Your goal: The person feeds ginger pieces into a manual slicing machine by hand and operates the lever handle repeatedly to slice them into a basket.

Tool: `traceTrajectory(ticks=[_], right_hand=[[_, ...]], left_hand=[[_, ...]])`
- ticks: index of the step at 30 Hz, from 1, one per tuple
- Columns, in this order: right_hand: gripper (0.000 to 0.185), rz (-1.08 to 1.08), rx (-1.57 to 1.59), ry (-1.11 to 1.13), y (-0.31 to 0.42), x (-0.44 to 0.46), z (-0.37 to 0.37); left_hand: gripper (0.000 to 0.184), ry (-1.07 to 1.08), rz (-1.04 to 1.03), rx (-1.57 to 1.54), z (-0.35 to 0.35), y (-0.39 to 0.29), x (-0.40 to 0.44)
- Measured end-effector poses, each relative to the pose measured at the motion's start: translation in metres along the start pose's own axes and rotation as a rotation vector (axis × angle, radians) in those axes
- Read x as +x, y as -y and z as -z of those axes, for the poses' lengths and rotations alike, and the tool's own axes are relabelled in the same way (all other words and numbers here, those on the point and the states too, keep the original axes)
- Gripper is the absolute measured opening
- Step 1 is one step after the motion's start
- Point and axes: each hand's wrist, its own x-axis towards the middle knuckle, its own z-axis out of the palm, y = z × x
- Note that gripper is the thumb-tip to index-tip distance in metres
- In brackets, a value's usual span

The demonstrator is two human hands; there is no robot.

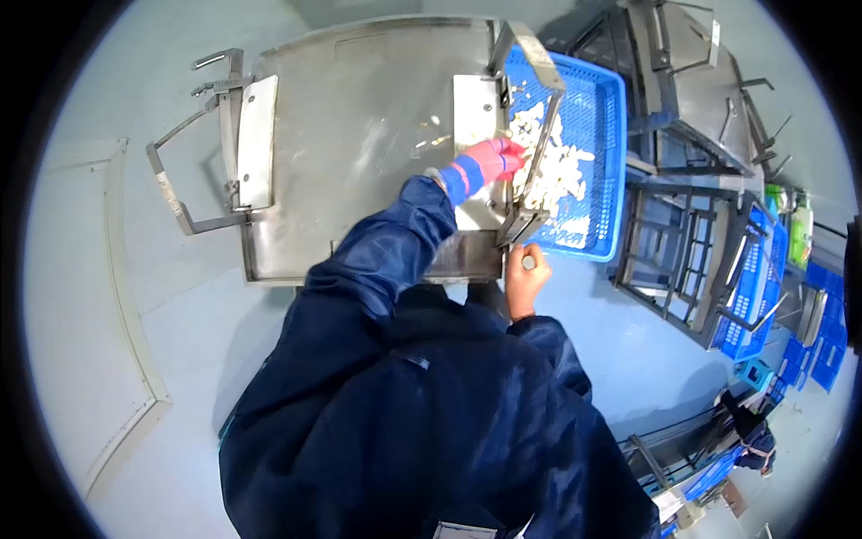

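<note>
My left hand [486,168], in a pink and blue glove, is over the white board [473,103] at the right of the steel table [359,117]. Its fingers are pressed together beside the metal cutter frame [541,117]; what they hold is too small to make out. Bare fingers of my right hand [524,287] wrap round a handle [528,262] at the frame's near end. Beyond the frame, a blue basket [612,162] holds many pale pieces [557,175]. A few small pieces [434,141] lie on the steel left of the board.
A second metal frame [171,193] with a white board [257,144] is at the table's left. Steel racks [682,242] and another blue basket [750,296] stand to the right. A person [756,440] is at the far lower right.
</note>
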Motion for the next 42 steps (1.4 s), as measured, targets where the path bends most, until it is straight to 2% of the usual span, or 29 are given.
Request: traceTrajectory(ticks=[2, 3, 4, 5, 7, 9, 11, 14, 17, 20, 21, 24, 26, 27, 28, 31, 37, 39, 40, 42], right_hand=[[0.024, 0.03, 0.062, -0.015, 0.003, 0.0, -0.001], [0.024, -0.048, 0.086, 0.013, 0.0, -0.002, -0.002], [0.025, -0.121, 0.109, 0.038, -0.003, -0.003, -0.002], [0.025, -0.113, 0.092, 0.055, -0.001, -0.002, 0.0], [0.026, -0.067, 0.063, 0.05, 0.004, 0.0, 0.001], [0.026, -0.042, 0.064, 0.049, 0.001, 0.0, 0.001], [0.026, -0.047, 0.075, 0.038, 0.002, 0.0, 0.0], [0.026, -0.04, 0.07, 0.03, 0.003, 0.0, 0.0], [0.026, -0.061, 0.054, 0.042, 0.003, 0.001, 0.001], [0.026, -0.058, 0.048, 0.057, 0.004, -0.001, 0.003], [0.026, -0.046, 0.049, 0.05, 0.005, 0.001, 0.002], [0.026, -0.131, 0.08, 0.068, 0.009, 0.001, 0.004], [0.025, -0.153, 0.092, 0.08, 0.013, 0.004, 0.007], [0.025, -0.129, 0.095, 0.063, 0.014, 0.006, 0.006], [0.025, -0.105, 0.092, 0.044, 0.017, 0.007, 0.007], [0.025, -0.129, 0.043, 0.085, 0.029, 0.012, 0.014], [0.025, -0.17, 0.106, 0.083, 0.026, 0.014, 0.011], [0.025, -0.09, 0.045, 0.038, 0.029, 0.013, 0.011], [0.024, -0.038, 0.022, 0.021, 0.031, 0.012, 0.009], [0.028, -0.027, 0.049, 0.022, -0.013, -0.009, -0.008]], left_hand=[[0.034, 0.008, -0.148, 0.505, 0.028, -0.032, -0.027], [0.036, -0.075, -0.101, 0.603, 0.046, -0.04, -0.041], [0.036, -0.169, -0.137, 0.884, 0.065, -0.047, -0.056], [0.035, -0.188, -0.207, 0.974, 0.091, -0.037, -0.07], [0.033, -0.211, -0.042, 1.098, 0.125, -0.022, -0.109], [0.034, -0.157, 0.25, 1.002, 0.142, 0.004, -0.14], [0.039, -0.064, 0.011, 1.388, 0.119, 0.019, -0.168], [0.041, -0.099, -0.381, 1.627, 0.103, 0.066, -0.178], [0.034, -0.044, -0.209, 1.693, 0.091, 0.064, -0.175], [0.03, -0.025, 0.056, 1.398, 0.096, 0.055, -0.165], [0.032, -0.147, 0.21, 1.123, 0.08, 0.028, -0.161], [0.037, -0.314, -0.086, 0.794, 0.058, 0.032, -0.107], [0.042, -0.371, -0.125, 0.807, 0.032, 0.04, -0.064], [0.04, -0.441, -0.209, 0.922, 0.024, 0.054, -0.041], [0.036, -0.448, -0.142, 0.866, 0.008, 0.051, -0.029], [0.029, -0.572, -0.357, 0.835, -0.012, 0.087, 0.001], [0.033, -0.654, -0.258, 0.588, -0.019, 0.101, 0.001], [0.034, -0.665, -0.248, 0.511, -0.023, 0.102, -0.001], [0.034, -0.683, -0.341, 0.537, -0.023, 0.102, -0.003], [0.034, -0.667, -0.247, 0.497, -0.026, 0.096, -0.005]])
